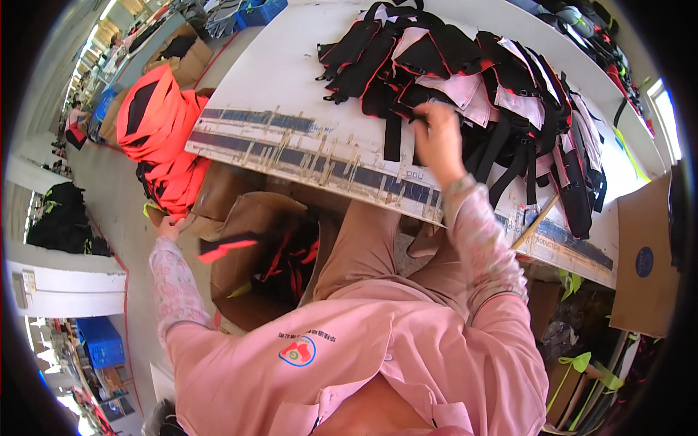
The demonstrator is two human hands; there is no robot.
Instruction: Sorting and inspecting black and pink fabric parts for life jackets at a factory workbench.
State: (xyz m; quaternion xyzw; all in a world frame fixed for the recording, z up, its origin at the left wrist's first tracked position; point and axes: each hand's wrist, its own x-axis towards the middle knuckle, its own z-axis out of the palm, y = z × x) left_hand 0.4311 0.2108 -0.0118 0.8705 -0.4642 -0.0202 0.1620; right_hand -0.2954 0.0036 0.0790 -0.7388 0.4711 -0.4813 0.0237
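Observation:
At the left, my left hand (171,228) is at the lower end of a tall bundle of bright orange and black fabric pieces (163,123), beside a carton flap. Its fingers look bent in, but what they grip is hidden. Over the white table, my right hand (438,142) is slightly blurred, its fingers curled together at the near edge of a heap of black sewn straps (443,54) with orange trim and pale panels. Its fingertips pinch a black piece there. A blurred black and orange piece (229,247) shows above the open carton.
An open carton (233,291) with black and orange pieces stands below the white table (269,80), left of my legs. Worn tape strips line the table's near edge. A wooden stick (536,221) lies at that edge, and another carton (647,254) stands at the right.

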